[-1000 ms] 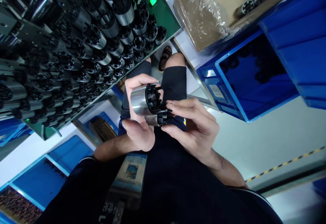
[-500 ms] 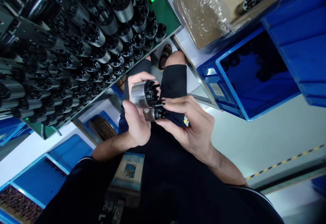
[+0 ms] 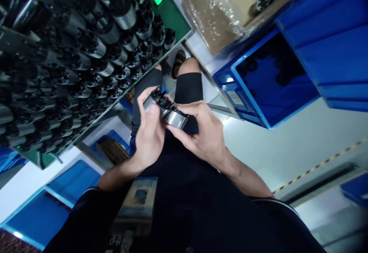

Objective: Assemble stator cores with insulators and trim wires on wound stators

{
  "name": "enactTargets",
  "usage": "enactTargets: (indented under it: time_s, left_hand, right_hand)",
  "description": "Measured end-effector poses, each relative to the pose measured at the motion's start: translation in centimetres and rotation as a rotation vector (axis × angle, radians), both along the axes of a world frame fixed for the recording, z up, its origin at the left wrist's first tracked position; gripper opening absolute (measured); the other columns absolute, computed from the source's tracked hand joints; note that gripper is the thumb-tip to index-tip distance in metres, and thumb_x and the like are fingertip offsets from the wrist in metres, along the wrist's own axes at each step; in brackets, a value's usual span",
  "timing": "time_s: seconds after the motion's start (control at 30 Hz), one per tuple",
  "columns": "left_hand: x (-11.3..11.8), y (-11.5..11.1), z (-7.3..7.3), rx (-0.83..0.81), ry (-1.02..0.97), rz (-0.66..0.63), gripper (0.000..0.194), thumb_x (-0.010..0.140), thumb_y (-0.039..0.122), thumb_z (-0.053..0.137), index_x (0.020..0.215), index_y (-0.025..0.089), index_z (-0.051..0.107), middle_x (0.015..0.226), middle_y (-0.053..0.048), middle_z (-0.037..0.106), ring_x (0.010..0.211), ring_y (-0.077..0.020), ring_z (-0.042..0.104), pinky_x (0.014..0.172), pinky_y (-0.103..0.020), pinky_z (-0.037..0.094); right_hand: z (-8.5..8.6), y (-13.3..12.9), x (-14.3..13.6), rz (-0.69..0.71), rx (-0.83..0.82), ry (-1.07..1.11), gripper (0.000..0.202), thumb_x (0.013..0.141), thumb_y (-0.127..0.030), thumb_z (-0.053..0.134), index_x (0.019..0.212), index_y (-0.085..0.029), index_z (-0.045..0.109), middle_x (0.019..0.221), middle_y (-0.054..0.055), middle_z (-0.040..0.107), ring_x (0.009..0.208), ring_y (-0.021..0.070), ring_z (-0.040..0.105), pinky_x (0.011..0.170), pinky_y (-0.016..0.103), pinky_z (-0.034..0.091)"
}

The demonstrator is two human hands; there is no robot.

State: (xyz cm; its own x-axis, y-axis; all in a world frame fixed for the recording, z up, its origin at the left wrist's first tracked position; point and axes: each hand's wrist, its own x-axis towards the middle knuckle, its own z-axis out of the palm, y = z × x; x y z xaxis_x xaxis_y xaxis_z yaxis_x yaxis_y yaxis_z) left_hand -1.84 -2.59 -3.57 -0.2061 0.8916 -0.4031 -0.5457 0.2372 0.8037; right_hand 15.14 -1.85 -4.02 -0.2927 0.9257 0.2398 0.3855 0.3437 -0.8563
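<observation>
Above my lap, my left hand is closed around a motor stator, a silvery metal ring with black plastic prongs on one end. My left thumb presses on its side. A second stator of the same kind is pinched between the thumb and fingers of my right hand. The two stators touch or nearly touch, both tilted, with their black ends turned up and away from me. My fingers hide part of each one.
Many similar stators stand in rows on a green machine table at left, with lit buttons. A blue bin holding black parts and a plastic-lined carton are at right. Blue trays lie lower left.
Both stators have been tilted so that their black ends point more upward. My right hand has shifted its grip onto the second stator's metal side. The whole view has moved slightly.
</observation>
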Motion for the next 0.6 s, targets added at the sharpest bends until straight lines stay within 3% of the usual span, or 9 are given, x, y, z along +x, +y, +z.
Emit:
enactTargets:
  time_s: [0.07,0.13,0.17,0.23,0.33,0.4,0.47,0.53,0.6]
  left_hand:
    - [-1.2,0.2,0.2,0.029,0.057,-0.056,0.043,0.101,0.046,0.101,0.134,0.037,0.075,0.138,-0.006,0.084,0.130,-0.0271,0.082,0.119,-0.046,0.069]
    - [-2.1,0.8,0.2,0.075,0.135,-0.022,0.055,0.091,0.034,0.109,0.133,0.036,0.073,0.142,-0.003,0.085,0.123,-0.0216,0.084,0.109,-0.034,0.071]
    - [-2.3,1.2,0.3,0.095,0.150,0.008,0.058,0.088,0.038,0.111,0.132,0.036,0.074,0.134,0.000,0.086,0.112,-0.0188,0.083,0.101,-0.030,0.072]
    - [-2.0,1.7,0.4,0.102,0.113,0.018,0.053,0.089,0.065,0.107,0.124,0.038,0.078,0.104,0.005,0.082,0.088,-0.0177,0.076,0.089,-0.030,0.073]
    - [-0.7,1.4,0.6,0.025,0.014,-0.096,0.066,0.085,0.098,0.092,0.097,0.035,0.076,0.081,0.002,0.070,0.077,-0.0227,0.068,0.081,-0.039,0.076]
    - [0.1,0.7,0.2,-0.121,-0.054,-0.175,0.068,0.086,0.097,0.090,0.090,0.031,0.073,0.084,-0.001,0.073,0.076,-0.0243,0.072,0.066,-0.038,0.072]
    - [0.7,0.0,-0.7,-0.351,-0.123,-0.240,0.061,0.096,0.089,0.082,0.098,0.028,0.077,0.087,-0.003,0.077,0.067,-0.0239,0.072,0.050,-0.037,0.064]
    - [1.2,-0.4,-1.8,-0.571,-0.171,-0.283,0.050,0.109,0.074,0.071,0.108,0.025,0.078,0.085,-0.004,0.075,0.058,-0.0232,0.068,0.040,-0.035,0.057]
    - [1.6,-0.5,-2.7,-0.693,-0.197,-0.271,0.040,0.118,0.057,0.056,0.114,0.022,0.076,0.080,-0.003,0.070,0.055,-0.0227,0.065,0.038,-0.033,0.053]
  right_hand:
    - [0.3,0.3,0.7,0.033,-0.046,0.014,0.041,0.115,-0.035,0.091,0.150,-0.032,0.071,0.148,0.009,0.088,0.136,0.0282,0.086,0.119,0.048,0.074]
    - [0.7,0.3,1.3,0.078,-0.068,-0.013,0.039,0.117,-0.044,0.088,0.149,-0.030,0.072,0.176,0.016,0.074,0.159,0.0321,0.076,0.132,0.056,0.067]
    - [0.9,0.3,1.4,0.094,-0.055,-0.034,0.039,0.117,-0.049,0.088,0.147,-0.029,0.074,0.187,0.018,0.063,0.170,0.0336,0.068,0.138,0.059,0.062]
    - [1.2,0.1,1.1,0.140,-0.029,-0.083,0.041,0.115,-0.055,0.088,0.145,-0.028,0.078,0.197,0.018,0.051,0.183,0.0328,0.054,0.147,0.057,0.054]
    - [1.6,0.1,0.5,0.201,-0.053,-0.172,0.044,0.112,-0.059,0.091,0.136,-0.023,0.085,0.196,0.019,0.052,0.183,0.0329,0.053,0.151,0.045,0.049]
    - [1.9,0.7,1.4,0.219,-0.110,-0.241,0.040,0.109,-0.058,0.095,0.128,-0.025,0.087,0.192,0.015,0.058,0.178,0.0324,0.060,0.150,0.043,0.051]
    - [1.9,2.2,4.2,0.206,-0.168,-0.267,0.030,0.110,-0.059,0.093,0.122,-0.033,0.087,0.177,0.002,0.075,0.167,0.0239,0.070,0.142,0.039,0.059]
    - [1.2,4.7,8.8,0.122,-0.228,-0.288,0.024,0.121,-0.060,0.078,0.122,-0.037,0.086,0.153,-0.005,0.088,0.151,0.0158,0.080,0.132,0.033,0.066]
    - [-0.6,7.7,14.5,-0.075,-0.289,-0.391,0.035,0.130,-0.050,0.057,0.131,-0.027,0.083,0.149,0.006,0.089,0.144,0.0218,0.082,0.130,0.039,0.065]
